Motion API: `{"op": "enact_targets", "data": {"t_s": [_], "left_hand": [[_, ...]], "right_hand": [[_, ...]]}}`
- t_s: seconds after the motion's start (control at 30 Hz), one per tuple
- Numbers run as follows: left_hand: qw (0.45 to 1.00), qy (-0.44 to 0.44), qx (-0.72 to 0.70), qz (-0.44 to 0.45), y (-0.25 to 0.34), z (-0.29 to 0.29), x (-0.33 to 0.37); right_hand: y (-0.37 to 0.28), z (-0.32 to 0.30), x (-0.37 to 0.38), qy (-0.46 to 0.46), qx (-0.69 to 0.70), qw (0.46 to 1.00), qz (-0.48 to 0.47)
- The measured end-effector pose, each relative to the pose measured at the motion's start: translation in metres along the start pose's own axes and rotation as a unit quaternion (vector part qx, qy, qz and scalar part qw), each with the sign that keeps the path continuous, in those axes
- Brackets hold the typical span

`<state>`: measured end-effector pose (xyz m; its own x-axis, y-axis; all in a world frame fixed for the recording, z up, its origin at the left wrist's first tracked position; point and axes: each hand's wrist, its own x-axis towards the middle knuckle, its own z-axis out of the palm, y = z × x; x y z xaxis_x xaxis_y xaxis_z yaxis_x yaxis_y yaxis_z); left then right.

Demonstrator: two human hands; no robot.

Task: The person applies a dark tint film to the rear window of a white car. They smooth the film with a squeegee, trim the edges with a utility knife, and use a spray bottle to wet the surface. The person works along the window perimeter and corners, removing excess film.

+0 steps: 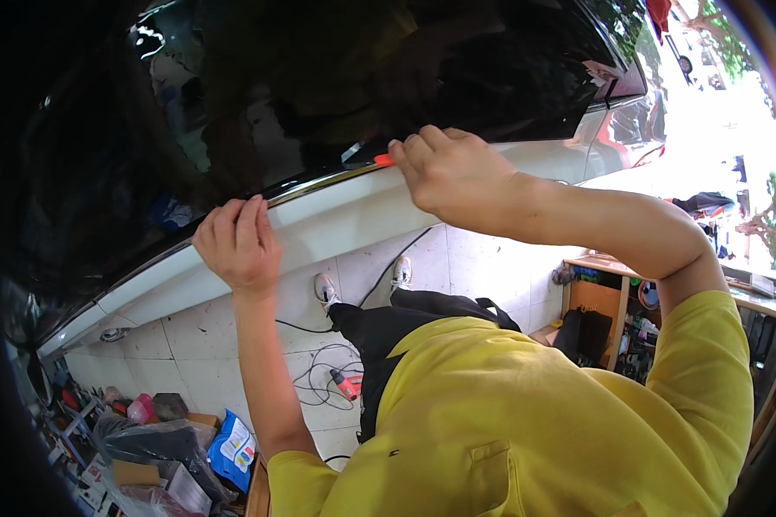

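A glossy black car surface [336,95], full of reflections, spreads across the top, bordered by a thin shiny strip [323,183] and a white body panel [336,224]. My left hand [240,246] is at the lower edge of the black surface, its fingers bent and pressed together; what they pinch, if anything, is hidden. Farther right along the same edge, my right hand [457,177] is closed round a small orange tool [383,160]. Only the tool's flat tip shows, touching the border by the strip; the rest is inside my fist.
On the tiled floor lies a red-and-black heat gun [347,384] with a loose black cord, near my legs. Boxes, plastic wrapping and a blue-and-white bag [233,452] crowd the lower left. A wooden shelf unit [612,302] with assorted items stands at the right.
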<state>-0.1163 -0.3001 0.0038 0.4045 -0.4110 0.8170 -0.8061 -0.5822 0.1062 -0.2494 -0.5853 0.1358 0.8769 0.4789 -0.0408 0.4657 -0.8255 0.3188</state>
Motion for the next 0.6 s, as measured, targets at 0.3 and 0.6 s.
{"op": "enact_targets", "data": {"t_s": [0.3, 0.6], "left_hand": [[0.999, 0.002, 0.045, 0.009, 0.001, 0.005, -0.009], [1.000, 0.006, 0.018, -0.018, 0.095, 0.036, 0.019]], "right_hand": [[0.052, 0.002, -0.072, -0.012, -0.033, 0.999, 0.011], [0.079, 0.003, -0.103, -0.004, -0.027, 1.000, 0.004]]}}
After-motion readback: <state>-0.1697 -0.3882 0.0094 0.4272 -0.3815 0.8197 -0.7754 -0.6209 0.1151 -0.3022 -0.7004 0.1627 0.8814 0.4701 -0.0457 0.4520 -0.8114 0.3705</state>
